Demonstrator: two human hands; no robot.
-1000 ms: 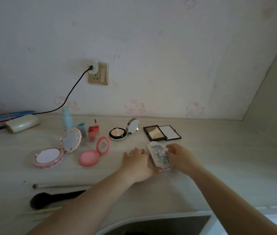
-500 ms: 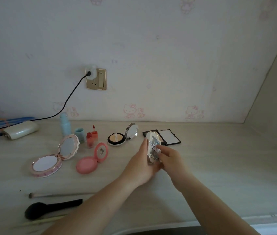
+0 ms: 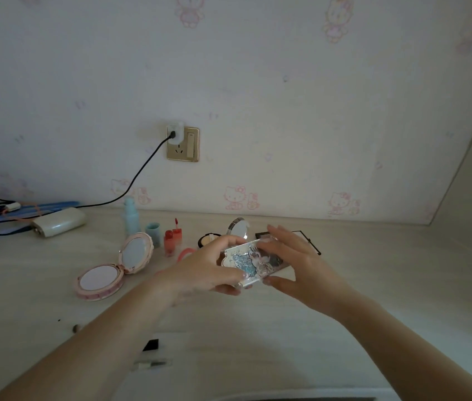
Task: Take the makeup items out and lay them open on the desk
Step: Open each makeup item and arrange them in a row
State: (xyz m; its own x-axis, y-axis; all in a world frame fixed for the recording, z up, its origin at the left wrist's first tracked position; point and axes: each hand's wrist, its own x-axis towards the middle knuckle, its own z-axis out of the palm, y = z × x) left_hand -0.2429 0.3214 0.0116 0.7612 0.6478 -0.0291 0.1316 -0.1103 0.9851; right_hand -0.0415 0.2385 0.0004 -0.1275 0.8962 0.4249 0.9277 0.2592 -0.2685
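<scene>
grip: left hand (image 3: 200,270) and right hand (image 3: 295,261) both clasp the silver palette (image 3: 253,260), lid shut | where: held above the desk (image 3: 373,285) | why: likely fingers seeking the seam to open it | around: pink compact (image 3: 113,267) lies open
</scene>
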